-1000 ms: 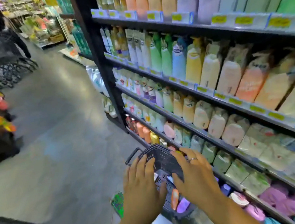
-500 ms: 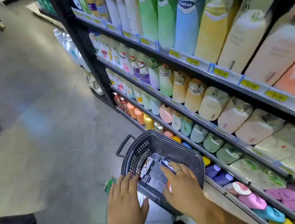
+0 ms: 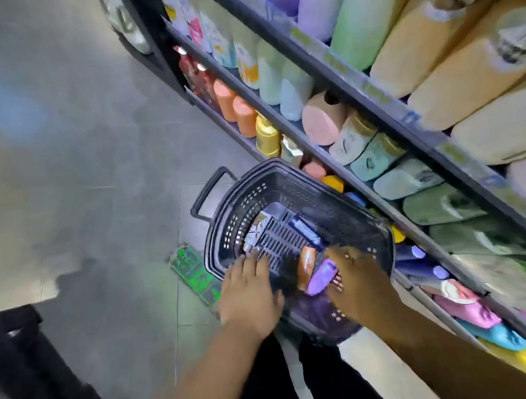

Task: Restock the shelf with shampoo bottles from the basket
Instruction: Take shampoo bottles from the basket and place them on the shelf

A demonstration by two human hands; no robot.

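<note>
basket (image 3: 350, 218) on floor (image 3: 62, 164) left of shelf (image 3: 385, 204), bottles (image 3: 320, 275) in basket

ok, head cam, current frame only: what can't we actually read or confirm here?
- Right hand: motion-blurred, so grip on the purple bottle can't be told.
- Left hand: fingertips blurred over the basket floor; contact unclear.
- Orange bottle: label too blurred to read.
- Shelf price tags: smeared, unreadable.
- Basket's near wall: hidden behind both hands.

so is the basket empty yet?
Not empty. The basket holds an orange bottle, a purple one, a dark blue one and a white pack on its floor.
</note>
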